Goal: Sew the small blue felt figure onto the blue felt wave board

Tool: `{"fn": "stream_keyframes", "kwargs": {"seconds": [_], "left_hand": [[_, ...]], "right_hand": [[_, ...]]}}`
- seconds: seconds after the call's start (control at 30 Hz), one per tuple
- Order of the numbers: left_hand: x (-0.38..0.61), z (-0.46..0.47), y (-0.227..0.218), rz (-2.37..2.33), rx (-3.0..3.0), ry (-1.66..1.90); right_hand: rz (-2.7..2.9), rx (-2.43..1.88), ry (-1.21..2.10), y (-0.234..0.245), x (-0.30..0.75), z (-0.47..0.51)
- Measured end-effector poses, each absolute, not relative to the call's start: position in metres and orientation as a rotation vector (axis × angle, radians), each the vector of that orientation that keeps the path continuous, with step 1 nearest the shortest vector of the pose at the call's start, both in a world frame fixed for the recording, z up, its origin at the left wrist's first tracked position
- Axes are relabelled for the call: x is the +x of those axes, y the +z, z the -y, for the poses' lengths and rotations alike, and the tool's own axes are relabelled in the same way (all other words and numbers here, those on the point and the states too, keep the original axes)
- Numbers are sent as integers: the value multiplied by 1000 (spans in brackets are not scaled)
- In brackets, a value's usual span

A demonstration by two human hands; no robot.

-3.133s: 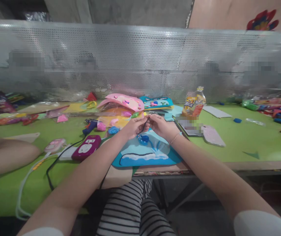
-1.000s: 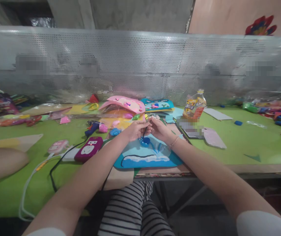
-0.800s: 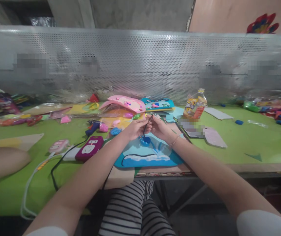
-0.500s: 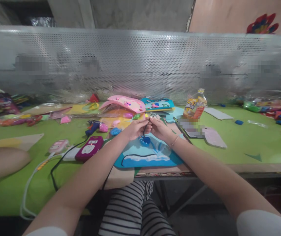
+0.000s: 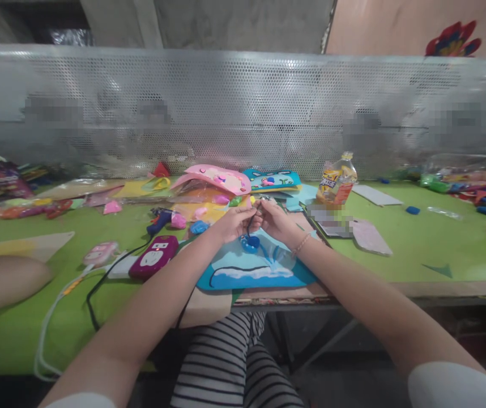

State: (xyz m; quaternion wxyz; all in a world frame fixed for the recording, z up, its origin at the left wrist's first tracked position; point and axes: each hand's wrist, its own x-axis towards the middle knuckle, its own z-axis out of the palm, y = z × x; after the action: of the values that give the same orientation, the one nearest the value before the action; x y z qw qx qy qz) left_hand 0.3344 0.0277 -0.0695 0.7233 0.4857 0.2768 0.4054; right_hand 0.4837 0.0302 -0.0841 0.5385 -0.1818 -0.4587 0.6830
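Note:
Close together over a blue foam board [image 5: 255,280], my left hand [image 5: 233,224] and my right hand [image 5: 277,222] have their fingertips pinched and almost touching. A thin black strand [image 5: 250,225] hangs from between them; its upper end is hidden by the fingers. Under the hands, a dark blue piece [image 5: 250,244] rests on the board's light blue part. Nearer to me the board carries a black curved line above a white, wavy band. Pale blue streaks [image 5: 275,258] show beside my right wrist.
Left of the board are a purple power socket [image 5: 154,258], a glue gun [image 5: 158,222] and cables. Pink [image 5: 217,179] and blue [image 5: 271,180] decorated boards lie behind. A snack bag [image 5: 337,180] and a phone-shaped item [image 5: 371,237] lie right. Another person's arm [image 5: 7,283] rests at left.
Both hands keep nearly the same place and pinch. The fingers of my right hand have shifted very slightly; the board and the things around it stay put.

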Motion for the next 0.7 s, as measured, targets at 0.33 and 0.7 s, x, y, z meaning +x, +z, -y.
{"fn": "stream_keyframes", "kwargs": {"seconds": [0.33, 0.7], "left_hand": [[335, -29, -70, -580, 1063, 931], [334, -29, -71, -598, 1085, 891]], "right_hand": [[1181, -374, 1601, -81, 481, -26], [1180, -436, 1543, -83, 483, -30]]}}
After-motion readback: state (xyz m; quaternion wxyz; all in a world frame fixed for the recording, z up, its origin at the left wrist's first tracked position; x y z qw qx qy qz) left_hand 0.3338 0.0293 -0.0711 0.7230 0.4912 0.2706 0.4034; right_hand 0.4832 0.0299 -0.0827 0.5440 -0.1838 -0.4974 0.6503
